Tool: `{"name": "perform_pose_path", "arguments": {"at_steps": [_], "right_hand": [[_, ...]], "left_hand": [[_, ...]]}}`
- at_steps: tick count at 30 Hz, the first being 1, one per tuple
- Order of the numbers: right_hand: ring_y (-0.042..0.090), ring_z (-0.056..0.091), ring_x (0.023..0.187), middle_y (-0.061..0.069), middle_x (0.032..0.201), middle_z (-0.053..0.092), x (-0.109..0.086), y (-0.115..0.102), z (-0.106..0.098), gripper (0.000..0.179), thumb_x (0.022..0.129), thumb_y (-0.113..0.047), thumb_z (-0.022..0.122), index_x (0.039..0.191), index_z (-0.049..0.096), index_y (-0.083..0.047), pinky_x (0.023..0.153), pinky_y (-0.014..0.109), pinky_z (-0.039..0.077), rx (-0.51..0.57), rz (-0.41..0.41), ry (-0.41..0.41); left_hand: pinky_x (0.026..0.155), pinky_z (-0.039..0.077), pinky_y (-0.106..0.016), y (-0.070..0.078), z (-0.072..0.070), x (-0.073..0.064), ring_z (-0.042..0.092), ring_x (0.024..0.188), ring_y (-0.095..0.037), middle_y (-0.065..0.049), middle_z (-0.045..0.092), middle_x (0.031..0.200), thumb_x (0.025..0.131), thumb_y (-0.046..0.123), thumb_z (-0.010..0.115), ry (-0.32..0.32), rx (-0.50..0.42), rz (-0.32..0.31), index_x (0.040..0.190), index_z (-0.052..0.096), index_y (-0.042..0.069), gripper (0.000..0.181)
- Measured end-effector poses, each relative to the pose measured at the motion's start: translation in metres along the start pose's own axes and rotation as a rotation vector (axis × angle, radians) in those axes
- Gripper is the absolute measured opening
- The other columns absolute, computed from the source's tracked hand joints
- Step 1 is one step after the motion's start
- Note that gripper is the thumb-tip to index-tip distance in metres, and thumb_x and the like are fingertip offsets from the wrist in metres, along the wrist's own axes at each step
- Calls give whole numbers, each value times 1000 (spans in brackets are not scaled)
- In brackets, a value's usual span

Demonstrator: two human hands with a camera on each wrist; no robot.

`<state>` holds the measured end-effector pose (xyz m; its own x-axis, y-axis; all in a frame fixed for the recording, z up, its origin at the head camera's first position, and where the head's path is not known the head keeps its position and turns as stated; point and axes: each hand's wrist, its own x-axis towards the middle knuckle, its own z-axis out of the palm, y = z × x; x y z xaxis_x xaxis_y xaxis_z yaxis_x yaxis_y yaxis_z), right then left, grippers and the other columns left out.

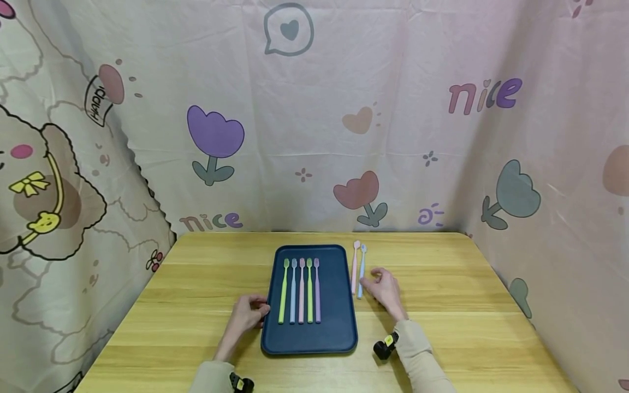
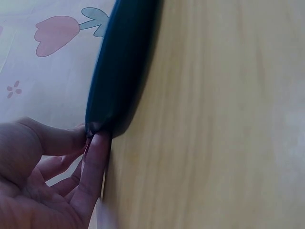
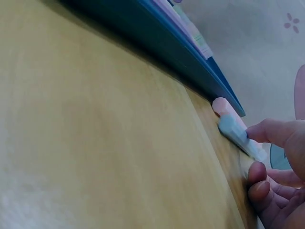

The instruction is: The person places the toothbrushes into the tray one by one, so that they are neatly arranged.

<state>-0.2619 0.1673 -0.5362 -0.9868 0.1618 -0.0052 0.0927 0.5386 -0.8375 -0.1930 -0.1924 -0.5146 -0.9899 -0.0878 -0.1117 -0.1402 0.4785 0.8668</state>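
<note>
A dark blue tray point(image 1: 339, 305) lies on the table, bearing several toothbrushes side by side, among them a pink toothbrush point(image 1: 301, 295) and a purple toothbrush point(image 1: 318, 297). My left hand point(image 1: 249, 314) pinches the tray's left edge; in the left wrist view the thumb and a finger point(image 2: 95, 162) meet at the rim. Right of the tray, a blue toothbrush point(image 1: 362, 270) lies beside another pink toothbrush point(image 1: 354, 267). My right hand point(image 1: 385, 289) touches the blue one's handle with its thumb point(image 3: 269, 131), the other fingers apart from the thumb.
The wooden table point(image 1: 196, 278) reaches back to a patterned curtain point(image 1: 295, 136), which also hangs along both sides. A black wrist camera point(image 1: 385, 346) sits on the right wrist, another point(image 1: 242, 383) on the left.
</note>
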Motion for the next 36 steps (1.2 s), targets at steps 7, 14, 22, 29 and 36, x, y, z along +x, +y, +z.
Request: {"name": "perform_pose_path", "arguments": {"at_steps": [7, 14, 22, 29, 36], "right_hand": [[9, 54, 46, 5, 70, 62, 1, 2, -2, 42, 81, -8, 69, 121, 64, 7, 40, 22, 43, 81, -18, -8], [9, 52, 42, 5, 65, 63, 1, 1, -4, 36, 83, -8, 70, 115, 65, 7, 38, 22, 43, 74, -11, -28], [7, 49, 35, 4, 54, 63, 4, -2, -4, 22, 87, -16, 73, 96, 67, 2, 35, 24, 44, 40, -24, -32], [7, 51, 35, 4, 53, 62, 4, -4, -3, 13, 86, -13, 71, 84, 67, -1, 36, 25, 46, 11, -22, -18], [7, 50, 36, 3, 53, 61, 3, -4, -3, 12, 87, -11, 69, 87, 65, 1, 37, 24, 46, 10, -27, -13]], "left_hand": [[56, 59, -31, -1, 0, 0, 64, 70, -17, -19, 71, 95, 90, -4, 66, 2, -5, 2, 110, 68, -10, 21], [56, 59, -32, -1, 0, 0, 64, 69, -17, -19, 71, 95, 91, -4, 66, -1, -8, 1, 111, 68, -11, 21], [56, 59, -31, -2, 1, 2, 63, 69, -16, -18, 70, 94, 91, -3, 66, -3, -12, -13, 111, 68, -10, 21], [55, 59, -30, -2, 1, 2, 63, 69, -16, -20, 70, 94, 90, -4, 66, -3, -8, -9, 110, 68, -10, 21], [55, 59, -31, -2, 1, 2, 63, 70, -17, -20, 70, 95, 90, -4, 67, -3, -16, -13, 110, 68, -10, 21]]}}
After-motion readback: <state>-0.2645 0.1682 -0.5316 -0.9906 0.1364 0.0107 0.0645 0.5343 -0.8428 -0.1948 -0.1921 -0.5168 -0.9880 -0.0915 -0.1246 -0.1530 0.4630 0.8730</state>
